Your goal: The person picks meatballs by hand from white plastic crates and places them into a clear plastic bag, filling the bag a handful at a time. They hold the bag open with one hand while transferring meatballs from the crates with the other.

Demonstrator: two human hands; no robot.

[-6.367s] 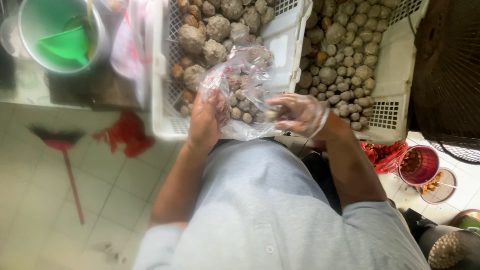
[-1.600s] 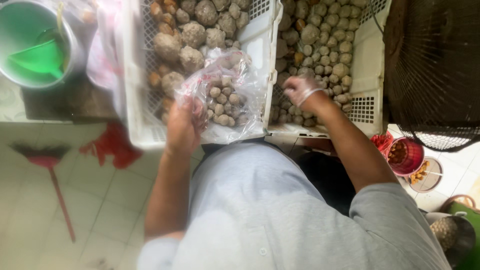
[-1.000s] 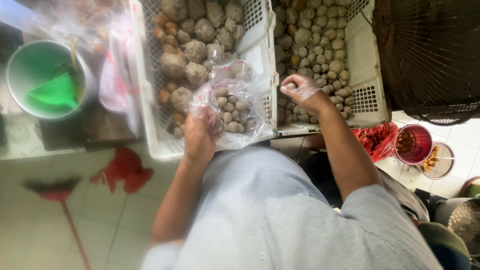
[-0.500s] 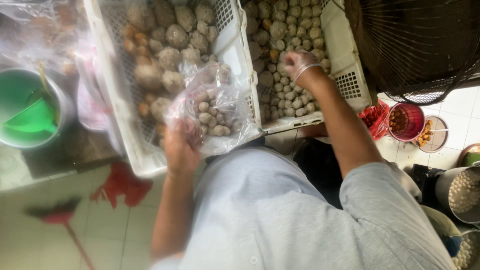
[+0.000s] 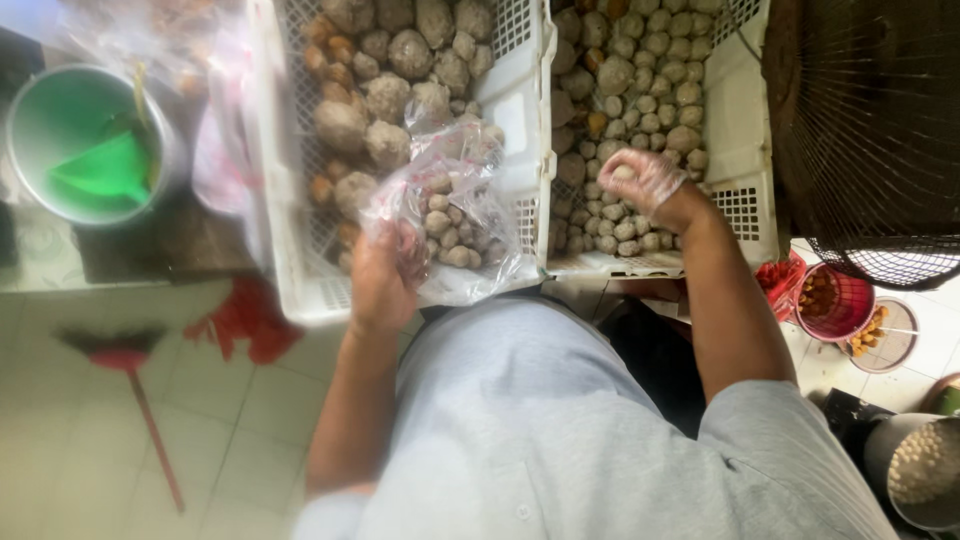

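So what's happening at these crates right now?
A person in a grey shirt holds a clear plastic bag of small brown balls in the left hand, over the left white crate. The gloved right hand reaches into the right white crate and grips one small ball.

Food stall or prep area: white crates (image 5: pixel 520 90) heaped with meatballs (image 5: pixel 640 90), tiled floor (image 5: pixel 230 420).

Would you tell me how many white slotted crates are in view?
2: the left crate holds larger brown balls behind the bag; the right crate holds smaller ones under the right hand.
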